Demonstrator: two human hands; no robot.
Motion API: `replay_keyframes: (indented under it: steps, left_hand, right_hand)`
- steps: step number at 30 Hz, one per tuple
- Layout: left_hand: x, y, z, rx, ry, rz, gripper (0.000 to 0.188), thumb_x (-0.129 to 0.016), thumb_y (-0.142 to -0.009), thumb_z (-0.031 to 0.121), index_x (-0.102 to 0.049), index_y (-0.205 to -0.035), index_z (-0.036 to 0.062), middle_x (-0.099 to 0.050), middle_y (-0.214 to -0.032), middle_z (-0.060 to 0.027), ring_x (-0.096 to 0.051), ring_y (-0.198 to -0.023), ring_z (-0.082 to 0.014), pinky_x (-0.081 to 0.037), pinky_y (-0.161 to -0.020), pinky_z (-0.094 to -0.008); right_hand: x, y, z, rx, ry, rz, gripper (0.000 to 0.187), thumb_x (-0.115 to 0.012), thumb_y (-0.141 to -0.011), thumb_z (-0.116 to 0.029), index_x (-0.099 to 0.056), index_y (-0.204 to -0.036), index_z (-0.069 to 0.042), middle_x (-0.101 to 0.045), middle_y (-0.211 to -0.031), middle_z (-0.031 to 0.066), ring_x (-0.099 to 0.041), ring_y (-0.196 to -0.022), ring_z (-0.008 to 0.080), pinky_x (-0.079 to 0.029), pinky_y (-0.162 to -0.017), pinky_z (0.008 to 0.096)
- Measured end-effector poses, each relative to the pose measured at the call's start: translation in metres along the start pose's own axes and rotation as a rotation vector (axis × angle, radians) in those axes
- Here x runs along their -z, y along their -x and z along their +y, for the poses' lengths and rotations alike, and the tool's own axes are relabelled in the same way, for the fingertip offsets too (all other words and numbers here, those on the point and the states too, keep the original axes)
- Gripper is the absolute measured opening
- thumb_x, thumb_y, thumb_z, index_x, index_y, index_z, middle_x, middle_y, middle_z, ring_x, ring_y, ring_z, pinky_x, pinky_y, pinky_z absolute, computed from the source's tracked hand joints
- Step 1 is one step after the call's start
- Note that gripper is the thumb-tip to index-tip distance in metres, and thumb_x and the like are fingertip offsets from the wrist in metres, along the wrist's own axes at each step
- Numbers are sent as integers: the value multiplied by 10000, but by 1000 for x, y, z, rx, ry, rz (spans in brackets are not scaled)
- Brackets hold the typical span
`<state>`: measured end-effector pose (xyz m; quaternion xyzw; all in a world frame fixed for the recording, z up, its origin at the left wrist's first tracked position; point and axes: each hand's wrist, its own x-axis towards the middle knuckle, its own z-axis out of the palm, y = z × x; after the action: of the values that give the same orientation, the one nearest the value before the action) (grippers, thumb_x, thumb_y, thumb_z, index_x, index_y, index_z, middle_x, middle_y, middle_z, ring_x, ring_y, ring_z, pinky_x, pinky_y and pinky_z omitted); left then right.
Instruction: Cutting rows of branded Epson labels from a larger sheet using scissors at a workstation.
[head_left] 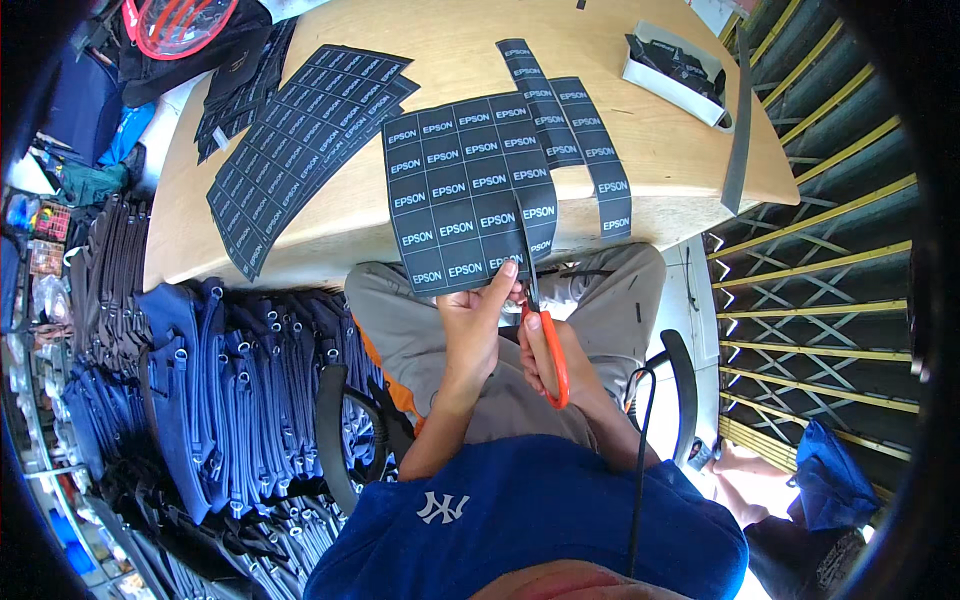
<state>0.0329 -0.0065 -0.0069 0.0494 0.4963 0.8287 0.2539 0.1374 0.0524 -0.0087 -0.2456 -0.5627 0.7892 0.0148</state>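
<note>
My left hand (474, 330) pinches the near edge of a black sheet of printed labels (455, 190), thumb on top. Most of that sheet rests on the table, and its near part hangs over the edge above my lap. In my right hand (548, 350) is a pair of scissors (558, 365) with orange handles. Their blades sit in a cut along the sheet's right side, partly hidden by it. The rightmost column of labels is partly parted from the rest. Just beyond lie two cut label strips (600, 165) (535, 85), the left one partly under the sheet.
More label sheets (310, 130) lie stacked on the left of the wooden table (450, 60). A white box (675, 75) of black pieces stands far right, beside a long dark strip (738, 130). Many blue strapped items (240, 390) hang at left. A folding metal gate (820, 300) is at right.
</note>
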Motion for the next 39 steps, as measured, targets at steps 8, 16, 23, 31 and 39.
replay_keyframes:
  steps: [8,16,23,31,39]
  left_hand:
    - [2,0,-2,0,-19,6,106,-671,-793,41,-606,-868,3,-622,-727,-54,-583,-609,-102,-483,-550,-232]
    - [0,0,1,-10,6,5,91,-668,-798,50,-614,-855,5,-621,-721,-54,-581,-606,-100,-480,-551,-229]
    - [0,-1,1,-6,2,5,82,-658,-813,70,-616,-856,13,-617,-707,-45,-574,-598,-94,-473,-551,-225]
    - [6,-3,-5,-19,46,55,80,-576,-878,90,-594,-942,46,-618,-866,-33,-573,-674,-90,-473,-579,-233]
    - [10,8,-9,8,46,43,119,-582,-865,56,-596,-983,58,-623,-905,-24,-589,-740,-75,-486,-593,-209]
  right_hand:
    - [-3,1,-7,3,3,15,534,-372,-909,-536,-390,-674,-57,-360,-495,5,-369,-351,87,-333,-322,228]
    - [-3,2,-10,-16,130,69,487,-365,-942,-444,-395,-653,-53,-361,-458,1,-388,-318,96,-341,-308,240]
    - [-2,1,-8,-12,150,76,484,-360,-947,-422,-404,-642,-50,-371,-447,11,-404,-316,104,-343,-306,246]
    - [6,4,7,70,202,31,434,-399,-946,-380,-459,-698,-29,-413,-442,11,-438,-369,100,-341,-364,268]
    - [10,15,20,73,160,-57,407,-405,-930,-356,-451,-726,-7,-413,-575,56,-399,-544,136,-353,-509,325]
